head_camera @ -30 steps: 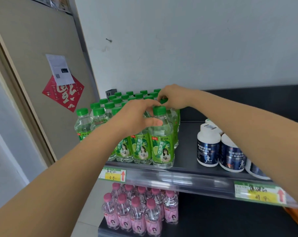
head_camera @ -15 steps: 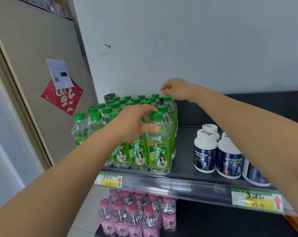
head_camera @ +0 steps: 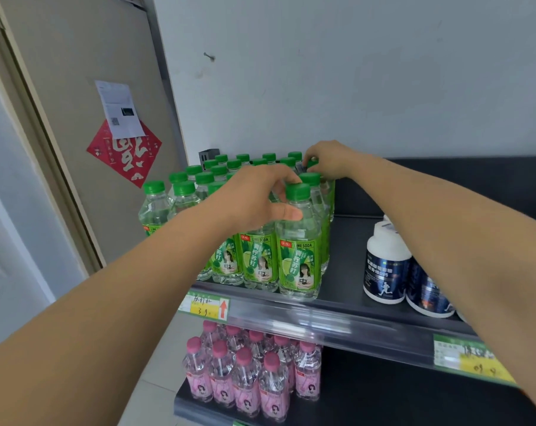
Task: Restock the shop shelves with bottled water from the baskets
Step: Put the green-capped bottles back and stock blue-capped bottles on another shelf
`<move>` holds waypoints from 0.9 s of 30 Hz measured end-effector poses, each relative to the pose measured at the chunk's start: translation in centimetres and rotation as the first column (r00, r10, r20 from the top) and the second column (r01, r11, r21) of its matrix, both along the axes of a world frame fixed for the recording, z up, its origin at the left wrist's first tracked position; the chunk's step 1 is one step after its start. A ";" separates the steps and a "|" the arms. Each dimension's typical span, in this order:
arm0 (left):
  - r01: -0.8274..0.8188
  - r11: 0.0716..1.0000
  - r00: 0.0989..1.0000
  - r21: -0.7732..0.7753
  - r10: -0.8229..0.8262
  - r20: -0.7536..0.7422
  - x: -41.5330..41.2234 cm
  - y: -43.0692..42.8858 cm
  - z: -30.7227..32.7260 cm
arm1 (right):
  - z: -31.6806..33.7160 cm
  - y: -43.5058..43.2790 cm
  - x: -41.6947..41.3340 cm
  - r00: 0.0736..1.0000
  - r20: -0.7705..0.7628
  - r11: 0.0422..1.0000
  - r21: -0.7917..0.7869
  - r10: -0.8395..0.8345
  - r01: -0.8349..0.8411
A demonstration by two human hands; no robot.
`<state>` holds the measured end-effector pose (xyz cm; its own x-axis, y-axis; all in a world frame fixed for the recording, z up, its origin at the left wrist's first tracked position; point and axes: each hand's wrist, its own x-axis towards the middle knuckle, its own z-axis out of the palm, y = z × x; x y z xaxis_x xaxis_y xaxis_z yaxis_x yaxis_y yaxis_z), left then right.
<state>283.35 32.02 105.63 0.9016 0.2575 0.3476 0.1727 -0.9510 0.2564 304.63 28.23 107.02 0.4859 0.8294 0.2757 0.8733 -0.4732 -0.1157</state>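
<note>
One front bottle (head_camera: 297,265) in left grip (head_camera: 248,198), rear bottle (head_camera: 311,163) in right grip (head_camera: 331,159)

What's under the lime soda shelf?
Pink-capped bottles stand on the lower shelf, left side. The upper shelf's front rail covers their back rows; further right only dark shelf shows.
</note>
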 end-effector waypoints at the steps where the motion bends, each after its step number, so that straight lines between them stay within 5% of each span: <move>1: -0.002 1.000 1.000 -0.002 0.002 0.002 0.0 0.0 0.0 | 0.2 -0.3 -0.1 1.000 -0.016 1.000 -0.013 0.024 -0.025; 8: -0.019 1.000 1.000 -0.022 0.019 -0.001 0.0 -0.3 0.1 | 0.7 -1.7 -1.5 0.981 -0.167 0.994 -0.024 0.103 -0.108; 19: 0.004 0.999 1.000 0.046 -0.003 -0.006 -0.2 -0.6 0.0 | 0.9 -2.5 -1.8 0.981 -0.122 0.988 -0.017 0.152 -0.155; 23: 0.023 0.998 0.999 0.061 -0.020 -0.046 -0.1 -0.1 0.4 | 1.9 -1.5 0.8 1.000 -0.011 0.996 0.084 0.023 -0.022; 27: 0.033 0.997 0.991 0.072 -0.023 -0.133 -0.2 0.4 1.5 | 1.0 0.5 3.2 0.994 -0.017 0.994 0.021 -0.104 0.104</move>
